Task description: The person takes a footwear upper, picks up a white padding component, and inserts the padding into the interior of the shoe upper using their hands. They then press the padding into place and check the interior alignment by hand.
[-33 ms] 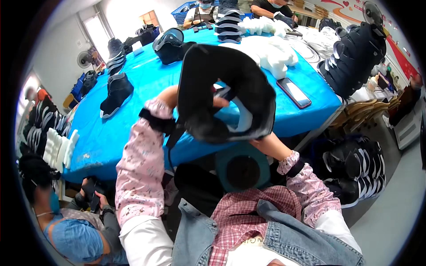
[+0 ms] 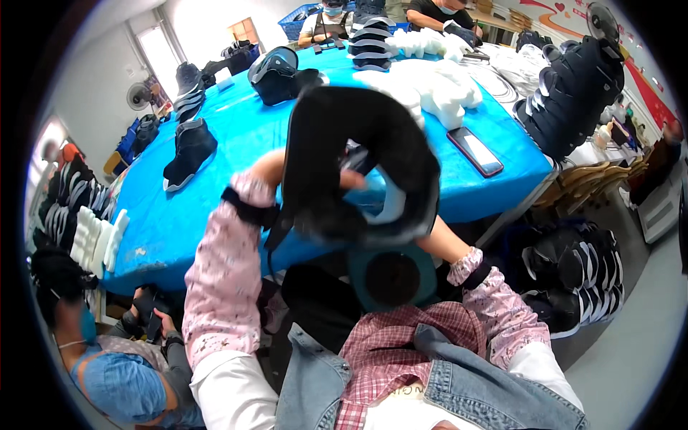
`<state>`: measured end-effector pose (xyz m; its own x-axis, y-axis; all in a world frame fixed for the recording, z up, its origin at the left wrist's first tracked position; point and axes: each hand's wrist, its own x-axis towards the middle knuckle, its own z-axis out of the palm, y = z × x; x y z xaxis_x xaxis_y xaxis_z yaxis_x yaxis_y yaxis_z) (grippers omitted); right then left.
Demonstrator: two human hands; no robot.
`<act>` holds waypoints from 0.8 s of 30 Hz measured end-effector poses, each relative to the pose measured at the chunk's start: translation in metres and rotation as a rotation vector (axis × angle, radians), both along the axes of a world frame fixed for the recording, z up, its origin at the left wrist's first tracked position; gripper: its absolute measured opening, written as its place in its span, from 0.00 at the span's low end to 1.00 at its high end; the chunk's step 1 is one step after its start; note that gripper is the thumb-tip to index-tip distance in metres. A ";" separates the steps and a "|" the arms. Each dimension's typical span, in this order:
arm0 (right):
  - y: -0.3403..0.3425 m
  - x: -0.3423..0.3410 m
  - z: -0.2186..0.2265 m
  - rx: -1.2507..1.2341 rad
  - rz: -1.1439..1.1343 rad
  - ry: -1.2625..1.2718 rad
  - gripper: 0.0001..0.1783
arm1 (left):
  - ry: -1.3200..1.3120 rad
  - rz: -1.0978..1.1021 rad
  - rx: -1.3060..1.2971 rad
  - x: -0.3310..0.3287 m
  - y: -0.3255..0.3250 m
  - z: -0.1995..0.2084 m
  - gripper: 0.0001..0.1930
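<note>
In front of me I hold up a black boot upper (image 2: 405, 136), blurred by motion, with its wide opening toward me. A pale grey patch shows inside that opening. My left hand (image 2: 268, 169) is at its left side, and blurred fingertips show through the opening, seemingly gripping the wall. My right hand (image 2: 438, 242) is at the lower right edge, its fingers hidden behind the upper. Another black boot upper (image 2: 189, 153) with a pale lower edge lies on the blue-covered table (image 2: 236, 129), left of my hands.
A phone (image 2: 475, 151) and white padding pieces (image 2: 448, 89) lie to the right. Stacked black uppers (image 2: 573, 100) stand at the right edge, more (image 2: 272, 75) at the back. A teal stool (image 2: 358, 269) is below. Co-workers (image 2: 125, 380) sit at lower left and beyond the table.
The boot upper has dropped slightly and shifted a little left, with both hands still at it. My left forearm has moved slightly left.
</note>
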<state>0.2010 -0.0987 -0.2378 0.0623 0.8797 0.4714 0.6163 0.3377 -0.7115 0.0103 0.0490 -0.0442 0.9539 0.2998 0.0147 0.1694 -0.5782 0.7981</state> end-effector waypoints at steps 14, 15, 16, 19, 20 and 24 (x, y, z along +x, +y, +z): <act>-0.028 -0.065 0.042 -0.135 1.002 1.668 0.29 | -0.363 0.386 -0.030 -0.109 -0.028 -0.035 0.17; -0.031 -0.067 0.031 -0.098 0.862 1.641 0.29 | -0.319 0.388 0.022 -0.119 -0.014 -0.047 0.17; -0.034 -0.069 0.021 -0.074 0.721 1.605 0.30 | -0.274 0.395 0.075 -0.130 0.001 -0.062 0.18; -0.044 -0.088 0.039 0.116 0.444 1.439 0.32 | -0.150 0.343 0.166 -0.145 0.031 -0.111 0.18; -0.046 -0.094 0.047 0.168 0.449 1.441 0.33 | -0.146 0.305 0.164 -0.144 0.031 -0.127 0.18; -0.061 -0.112 0.076 0.132 0.900 1.862 0.36 | -0.366 0.088 -0.219 -0.092 -0.034 -0.167 0.19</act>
<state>0.0885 -0.1596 -0.1617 0.1008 0.9037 0.4160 -0.9822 0.1569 -0.1030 -0.0822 0.0147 -0.2107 0.8681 0.4138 0.2741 -0.1062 -0.3845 0.9170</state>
